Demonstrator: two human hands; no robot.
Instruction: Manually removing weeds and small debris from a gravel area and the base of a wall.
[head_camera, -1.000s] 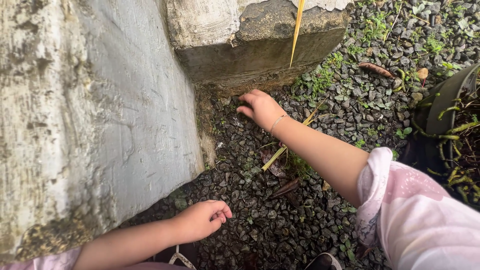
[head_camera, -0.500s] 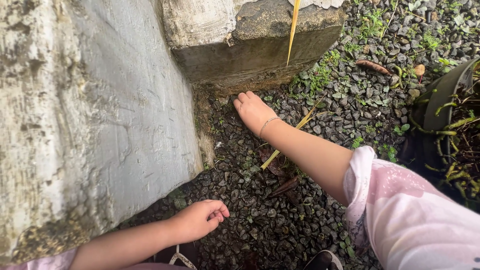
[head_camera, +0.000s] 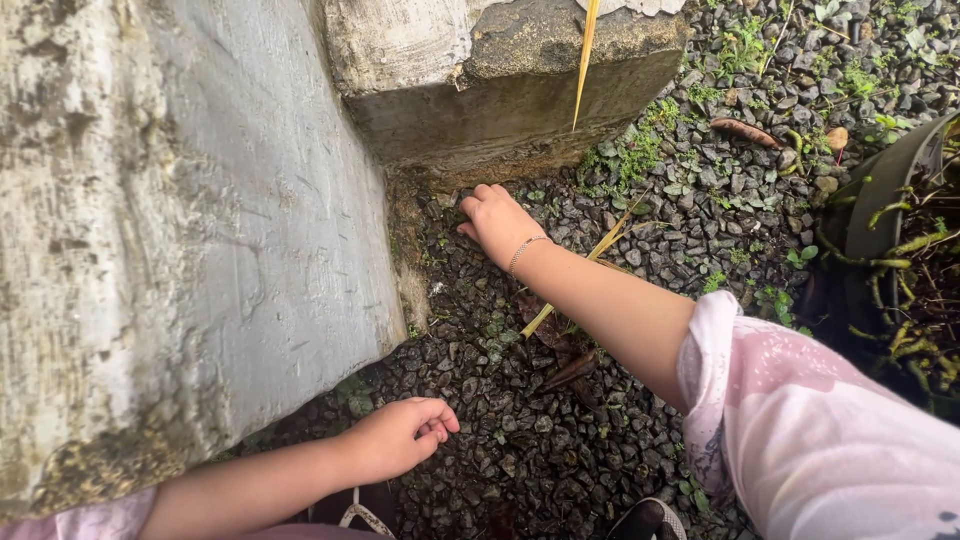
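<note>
So the left hand (head_camera: 400, 437) rests loosely curled on the dark gravel (head_camera: 540, 440) by the concrete wall (head_camera: 200, 250), holding nothing I can see; the right hand (head_camera: 497, 224) reaches the corner under the step (head_camera: 500, 90), fingers bent down together into the stones, probably picking at something; whether they pinch anything, I can't tell; next it'd need a firm pinch and a lift.

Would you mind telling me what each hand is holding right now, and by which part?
It cannot be told: the right hand presses fingertips into the gravel by the concrete block, and the left hand is loosely curled, hiding its palm.
</note>
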